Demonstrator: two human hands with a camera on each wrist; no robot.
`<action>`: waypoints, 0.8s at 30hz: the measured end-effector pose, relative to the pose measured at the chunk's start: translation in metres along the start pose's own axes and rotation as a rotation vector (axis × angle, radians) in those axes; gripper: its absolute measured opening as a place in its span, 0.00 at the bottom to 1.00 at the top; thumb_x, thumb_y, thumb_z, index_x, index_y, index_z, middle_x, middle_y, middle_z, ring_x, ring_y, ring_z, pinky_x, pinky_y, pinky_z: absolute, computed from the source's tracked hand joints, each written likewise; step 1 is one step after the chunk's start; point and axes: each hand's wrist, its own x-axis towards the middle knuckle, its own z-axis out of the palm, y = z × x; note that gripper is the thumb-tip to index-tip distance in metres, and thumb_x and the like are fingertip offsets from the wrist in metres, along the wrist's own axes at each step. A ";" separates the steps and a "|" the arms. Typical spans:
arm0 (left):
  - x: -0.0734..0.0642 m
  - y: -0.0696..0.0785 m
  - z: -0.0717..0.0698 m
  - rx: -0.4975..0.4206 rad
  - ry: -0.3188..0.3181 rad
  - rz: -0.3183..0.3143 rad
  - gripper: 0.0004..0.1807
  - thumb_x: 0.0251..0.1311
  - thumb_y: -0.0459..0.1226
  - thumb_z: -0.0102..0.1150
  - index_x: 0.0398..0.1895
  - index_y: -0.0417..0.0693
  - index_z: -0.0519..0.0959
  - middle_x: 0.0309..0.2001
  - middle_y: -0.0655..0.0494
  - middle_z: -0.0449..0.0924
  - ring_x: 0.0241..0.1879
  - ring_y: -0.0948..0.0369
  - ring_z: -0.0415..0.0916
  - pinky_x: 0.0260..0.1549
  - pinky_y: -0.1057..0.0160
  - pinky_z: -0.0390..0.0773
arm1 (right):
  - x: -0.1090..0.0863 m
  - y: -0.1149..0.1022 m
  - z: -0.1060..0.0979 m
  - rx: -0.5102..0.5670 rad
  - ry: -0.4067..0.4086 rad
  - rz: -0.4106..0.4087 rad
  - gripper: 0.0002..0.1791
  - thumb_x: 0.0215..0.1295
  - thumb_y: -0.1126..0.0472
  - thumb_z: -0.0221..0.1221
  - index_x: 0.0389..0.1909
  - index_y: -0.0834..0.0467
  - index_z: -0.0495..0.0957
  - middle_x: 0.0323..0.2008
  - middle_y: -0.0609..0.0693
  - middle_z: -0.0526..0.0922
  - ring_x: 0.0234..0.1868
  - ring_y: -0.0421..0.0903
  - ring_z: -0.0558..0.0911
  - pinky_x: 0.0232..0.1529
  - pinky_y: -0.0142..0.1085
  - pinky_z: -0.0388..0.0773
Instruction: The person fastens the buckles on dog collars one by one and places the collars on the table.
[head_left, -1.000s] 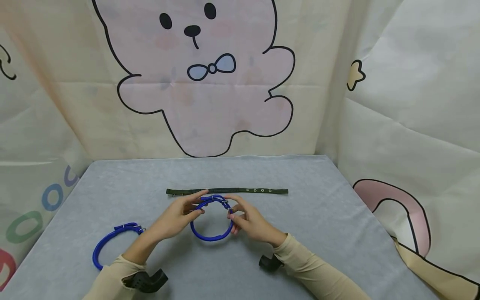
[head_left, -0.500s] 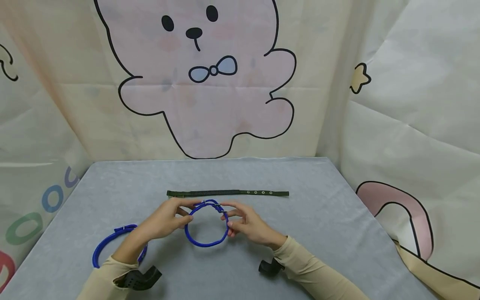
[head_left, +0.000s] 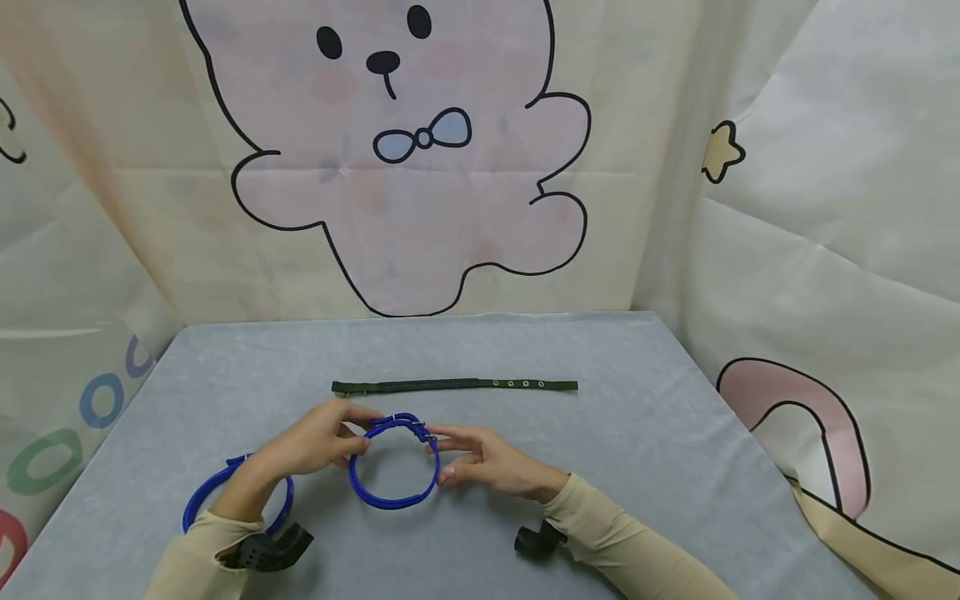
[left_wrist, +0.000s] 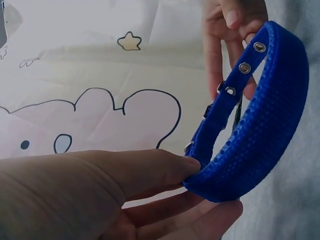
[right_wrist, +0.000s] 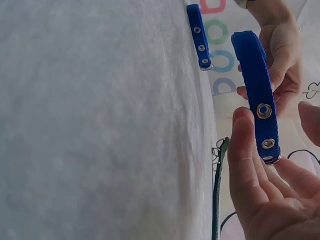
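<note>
Left of the blue collar (left_wrist: 275, 110), your left hand (head_left: 315, 440) pinching it, to its right, your right hand (head_left: 491, 462), fingers loosely extended, beyond it, a green strap (head_left: 454, 384).

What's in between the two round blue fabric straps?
In the head view, the person's left hand is between the held blue strap and the other strap on the table.
</note>
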 end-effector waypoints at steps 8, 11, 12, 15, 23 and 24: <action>0.000 -0.004 -0.006 -0.031 -0.044 -0.002 0.24 0.67 0.29 0.59 0.65 0.31 0.74 0.57 0.30 0.79 0.43 0.50 0.86 0.30 0.61 0.86 | 0.004 -0.003 0.005 0.000 0.061 0.005 0.33 0.73 0.68 0.58 0.76 0.57 0.61 0.66 0.71 0.73 0.43 0.41 0.87 0.47 0.34 0.83; -0.002 -0.008 -0.009 -0.037 -0.042 0.009 0.25 0.67 0.30 0.59 0.66 0.31 0.73 0.59 0.29 0.77 0.44 0.49 0.86 0.31 0.61 0.86 | 0.010 -0.007 0.008 -0.020 0.098 -0.007 0.31 0.73 0.69 0.57 0.75 0.57 0.64 0.63 0.72 0.76 0.39 0.38 0.86 0.46 0.33 0.84; -0.003 -0.010 -0.009 -0.045 -0.041 0.010 0.25 0.68 0.30 0.59 0.67 0.31 0.72 0.59 0.28 0.77 0.45 0.48 0.86 0.31 0.61 0.86 | 0.013 -0.008 0.009 -0.026 0.107 -0.011 0.30 0.73 0.69 0.57 0.74 0.57 0.64 0.62 0.72 0.76 0.39 0.38 0.85 0.45 0.34 0.84; -0.006 -0.016 -0.011 -0.073 -0.047 0.017 0.26 0.69 0.30 0.58 0.68 0.30 0.70 0.61 0.26 0.75 0.48 0.46 0.85 0.32 0.61 0.86 | 0.019 -0.009 0.012 -0.027 0.119 -0.022 0.29 0.72 0.71 0.57 0.73 0.60 0.66 0.60 0.74 0.77 0.39 0.37 0.86 0.45 0.35 0.85; -0.016 -0.022 -0.014 -0.105 -0.051 -0.008 0.27 0.68 0.30 0.58 0.69 0.31 0.70 0.63 0.27 0.73 0.50 0.45 0.84 0.33 0.59 0.86 | 0.027 -0.008 0.019 -0.005 0.095 -0.020 0.30 0.70 0.75 0.56 0.72 0.65 0.64 0.59 0.77 0.75 0.37 0.36 0.85 0.45 0.36 0.85; -0.017 -0.023 -0.015 -0.100 -0.050 -0.013 0.27 0.68 0.30 0.58 0.69 0.31 0.70 0.63 0.27 0.73 0.50 0.45 0.83 0.33 0.59 0.86 | 0.028 -0.008 0.020 -0.006 0.096 -0.016 0.30 0.70 0.75 0.57 0.72 0.65 0.65 0.59 0.77 0.76 0.37 0.37 0.85 0.46 0.37 0.85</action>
